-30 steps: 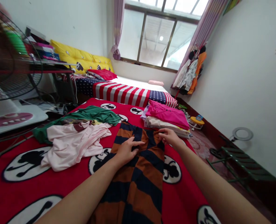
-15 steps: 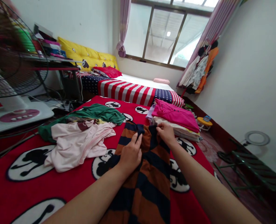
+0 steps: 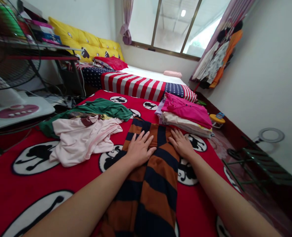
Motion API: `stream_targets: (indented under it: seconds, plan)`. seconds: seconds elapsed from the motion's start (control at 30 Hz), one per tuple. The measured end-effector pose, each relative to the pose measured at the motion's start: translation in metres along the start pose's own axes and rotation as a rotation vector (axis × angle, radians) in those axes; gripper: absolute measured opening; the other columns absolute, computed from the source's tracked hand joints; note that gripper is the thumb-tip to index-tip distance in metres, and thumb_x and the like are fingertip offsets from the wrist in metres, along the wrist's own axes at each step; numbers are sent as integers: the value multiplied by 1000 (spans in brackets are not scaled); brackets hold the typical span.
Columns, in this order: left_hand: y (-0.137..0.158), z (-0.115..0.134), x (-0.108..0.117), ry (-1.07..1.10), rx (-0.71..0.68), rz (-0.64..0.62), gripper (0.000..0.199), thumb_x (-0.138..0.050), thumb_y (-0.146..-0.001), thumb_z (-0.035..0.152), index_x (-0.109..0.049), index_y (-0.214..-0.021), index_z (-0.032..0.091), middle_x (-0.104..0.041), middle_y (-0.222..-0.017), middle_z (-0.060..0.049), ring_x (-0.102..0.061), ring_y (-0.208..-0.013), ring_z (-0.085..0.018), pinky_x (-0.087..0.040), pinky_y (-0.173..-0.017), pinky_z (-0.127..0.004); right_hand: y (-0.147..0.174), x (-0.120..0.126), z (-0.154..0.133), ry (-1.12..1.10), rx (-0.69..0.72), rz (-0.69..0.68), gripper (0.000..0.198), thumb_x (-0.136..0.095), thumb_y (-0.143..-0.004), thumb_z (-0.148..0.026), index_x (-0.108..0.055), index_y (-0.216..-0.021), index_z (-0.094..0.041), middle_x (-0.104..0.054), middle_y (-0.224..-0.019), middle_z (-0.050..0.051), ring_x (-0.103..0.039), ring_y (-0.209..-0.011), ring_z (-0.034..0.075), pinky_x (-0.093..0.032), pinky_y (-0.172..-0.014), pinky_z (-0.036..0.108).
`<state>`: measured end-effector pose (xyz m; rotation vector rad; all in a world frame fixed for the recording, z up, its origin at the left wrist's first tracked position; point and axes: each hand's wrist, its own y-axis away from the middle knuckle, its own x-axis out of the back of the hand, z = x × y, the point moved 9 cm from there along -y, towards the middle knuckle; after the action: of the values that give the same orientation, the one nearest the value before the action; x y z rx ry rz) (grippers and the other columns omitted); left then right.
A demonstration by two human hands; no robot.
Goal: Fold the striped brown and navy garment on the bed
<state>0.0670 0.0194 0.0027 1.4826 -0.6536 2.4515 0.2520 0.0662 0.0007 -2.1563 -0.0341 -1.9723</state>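
Observation:
Brown and navy striped trousers (image 3: 158,174) lie spread out lengthwise on the red blanket (image 3: 86,187), which is printed with white ovals and black figures. My left hand (image 3: 139,149) rests flat on their upper part, left of the middle, fingers spread. On the upper right edge lies my right hand (image 3: 182,144), also flat with its fingers out. Neither hand grips the cloth. Just beyond my right hand is a folded stack of clothes, a bright pink garment (image 3: 188,110) on top. To the left are a crumpled pale pink garment (image 3: 84,141) and a green one (image 3: 106,108).
A white fan (image 3: 17,110) stands at the left beside a cluttered desk (image 3: 44,54). Behind the blanket is a bed with a striped, starred cover (image 3: 133,84). At the right are a dark green folding chair (image 3: 269,164), a ring light (image 3: 271,135) and a yellow stool (image 3: 217,119).
Both hands have opened and flattened onto the trousers. My right hand has let go of the top edge it was pinching. The upper part of the trousers lies smoother, and the view has tilted down.

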Motion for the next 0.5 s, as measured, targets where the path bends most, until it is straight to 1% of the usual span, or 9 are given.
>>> stream_targets:
  seconds: [0.07,0.13,0.2,0.3,0.4,0.5]
  plan:
    - [-1,-2,-3,4,-22,-37,58,-42,-90,50,-44,-140,21,-30,-152,-10,-20,-141,-31,-9,-113,-56,-1,-9,7,50,-55,-40,58,-26,-97,-46,-25,-148,-18,-18,-156,7,-14,-144,26,-19,-111,57]
    - [-2,-3,-3,7,-51,-64,57,-41,-91,52,-44,-139,22,-29,-153,-9,-19,-142,-31,-10,-112,-55,1,-9,7,60,-84,-47,59,-24,-97,-47,-25,-148,-18,-17,-156,7,-12,-144,26,-19,-111,57]
    - [-1,-5,-2,7,-64,-79,55,-41,-91,52,-45,-138,24,-29,-153,-8,-19,-142,-30,-11,-113,-54,9,-6,2,43,-92,-48,58,-26,-97,-47,-28,-147,-19,-18,-156,8,-13,-144,27,-21,-109,59]
    - [0,-8,0,6,-73,-73,54,-42,-91,52,-46,-137,25,-30,-152,-8,-20,-142,-29,-13,-113,-53,32,2,-4,-25,-82,-25,57,-32,-95,-47,-33,-145,-18,-23,-154,12,-18,-142,30,-25,-107,60]
    - [0,-9,3,32,-77,-41,51,-44,-91,48,-49,-135,23,-35,-150,-9,-24,-141,-28,-16,-112,-52,65,10,-13,-141,-5,54,54,-39,-94,-44,-41,-140,-15,-32,-150,16,-29,-139,29,-29,-108,53]
    - [0,-9,7,84,-65,-5,47,-49,-89,40,-53,-131,20,-40,-147,-11,-28,-139,-28,-19,-112,-50,101,17,-30,-249,145,114,46,-46,-91,-36,-50,-132,-14,-40,-145,17,-38,-134,26,-33,-108,46]
